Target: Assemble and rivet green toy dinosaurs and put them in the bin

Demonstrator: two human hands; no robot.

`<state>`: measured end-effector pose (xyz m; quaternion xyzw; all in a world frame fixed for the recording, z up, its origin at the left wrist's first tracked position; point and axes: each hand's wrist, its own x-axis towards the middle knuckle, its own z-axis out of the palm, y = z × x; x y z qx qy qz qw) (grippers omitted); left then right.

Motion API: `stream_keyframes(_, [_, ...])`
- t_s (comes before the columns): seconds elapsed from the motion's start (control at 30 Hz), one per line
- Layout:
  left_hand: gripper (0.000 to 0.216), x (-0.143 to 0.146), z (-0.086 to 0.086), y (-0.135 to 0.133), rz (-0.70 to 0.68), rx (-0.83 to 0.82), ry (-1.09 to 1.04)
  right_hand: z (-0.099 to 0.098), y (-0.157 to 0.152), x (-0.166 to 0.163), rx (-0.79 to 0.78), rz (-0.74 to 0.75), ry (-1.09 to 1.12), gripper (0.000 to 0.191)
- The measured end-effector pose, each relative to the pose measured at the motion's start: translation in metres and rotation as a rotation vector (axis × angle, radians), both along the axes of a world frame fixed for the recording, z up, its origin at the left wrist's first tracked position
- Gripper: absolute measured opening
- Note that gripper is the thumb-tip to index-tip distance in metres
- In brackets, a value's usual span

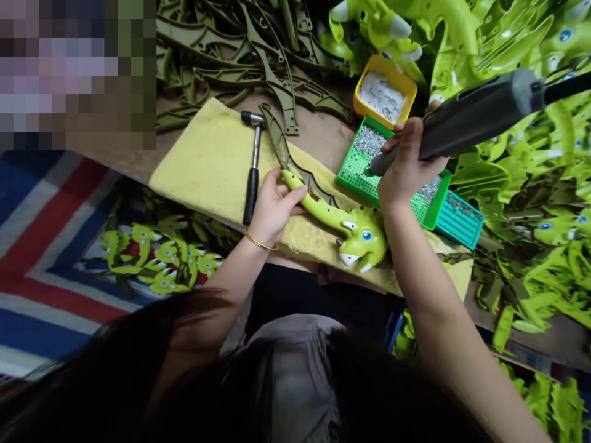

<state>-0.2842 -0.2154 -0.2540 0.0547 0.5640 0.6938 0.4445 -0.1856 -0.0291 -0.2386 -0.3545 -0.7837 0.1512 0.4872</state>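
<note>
My left hand (pixel 276 203) is closed on the handle end of a lime-green plastic dinosaur toy (pixel 325 210), whose horned head with a blue eye lies toward the right. A dark olive, bow-shaped plastic part (pixel 302 169) runs along the toy's far side. Wrapped in my right hand (pixel 405 165) is a dark electric screwdriver (pixel 475 114), its tip end pointing down over a green basket (pixel 351 175) of small silvery screws. The fingers of the right hand partly cover the basket. Beneath the toy lies a yellow cloth pad (pixel 198 144).
A hammer (pixel 253 166) rests on the pad, left of the toy. Behind are a yellow tub (pixel 385 92) of small pale pieces and heaped olive parts (pixel 231 49). A teal basket (pixel 459 218) and piled lime-green parts (pixel 498 160) stand right. More toys (pixel 161 258) lie lower left.
</note>
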Motion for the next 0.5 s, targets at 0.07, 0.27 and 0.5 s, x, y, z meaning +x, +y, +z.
stream_keyframes(0.07, [0.052,-0.001,-0.001,-0.001,-0.006,0.008,-0.002,0.007,-0.005,-0.002,-0.020,-0.013,0.130,0.047])
stream_keyframes(0.27, [0.050,0.000,-0.001,-0.002,-0.028,0.033,0.012,0.009,-0.006,-0.003,0.041,-0.005,0.046,0.048])
stream_keyframes(0.5, [0.047,-0.001,0.003,-0.002,-0.043,0.067,-0.014,0.025,-0.013,-0.002,-0.144,0.047,0.369,0.047])
